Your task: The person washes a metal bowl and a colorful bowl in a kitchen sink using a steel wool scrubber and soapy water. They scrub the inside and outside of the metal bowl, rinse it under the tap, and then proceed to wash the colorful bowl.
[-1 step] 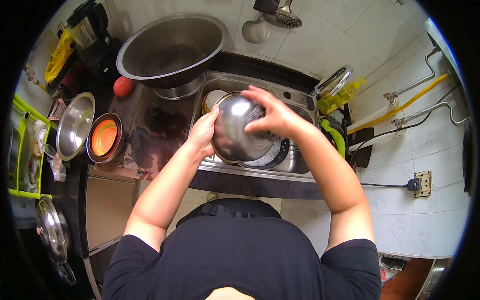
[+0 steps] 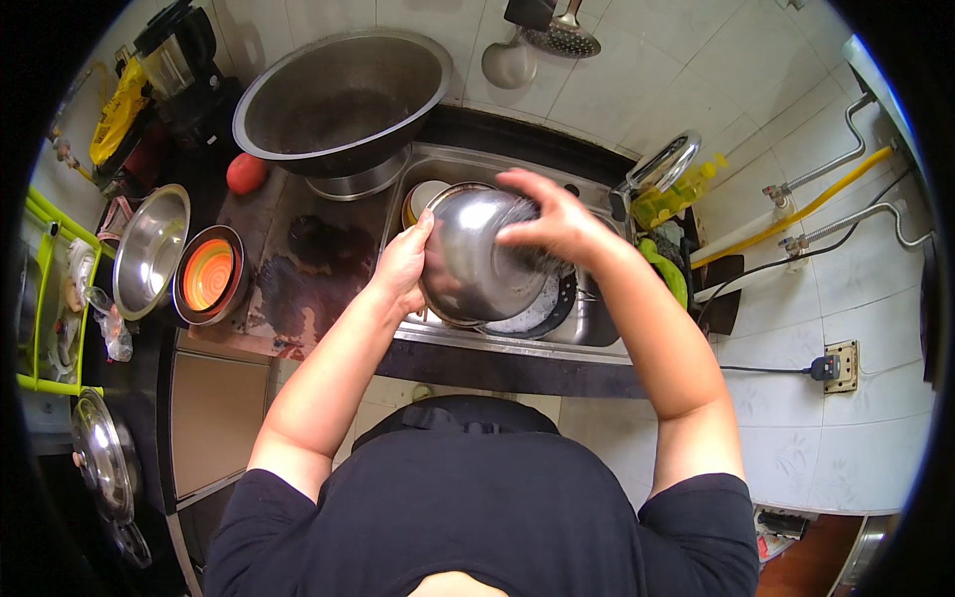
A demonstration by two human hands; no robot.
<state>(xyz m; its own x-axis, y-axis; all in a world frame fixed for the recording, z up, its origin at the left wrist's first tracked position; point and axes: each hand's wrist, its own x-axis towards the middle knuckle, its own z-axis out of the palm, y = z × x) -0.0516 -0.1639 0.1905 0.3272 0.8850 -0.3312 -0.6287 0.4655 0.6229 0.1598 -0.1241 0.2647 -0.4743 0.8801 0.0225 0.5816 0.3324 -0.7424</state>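
My left hand (image 2: 403, 269) grips the rim of a shiny metal bowl (image 2: 463, 259), thumb on its outer side. The bowl is tilted over the sink (image 2: 597, 323), its rounded underside turned toward my right hand. Against that side my right hand (image 2: 565, 229) is curled, thumb and fingers bent around a grey, wiry scouring pad (image 2: 527, 211) that is mostly hidden and blurred. Below the bowl, a dark-rimmed pan (image 2: 563, 308) with white suds lies in the sink. Part of a white bowl (image 2: 426, 194) shows behind my left hand.
A large metal basin (image 2: 343, 95) stands left of the faucet (image 2: 668, 159). On the left counter are a red round fruit (image 2: 247, 173), a steel bowl (image 2: 151, 251) and stacked bowls with an orange one (image 2: 209, 275). A green rack (image 2: 40, 298) stands at far left.
My right hand has shifted slightly to the right along the bowl, and the bowl has turned a little. My left hand keeps its grip.
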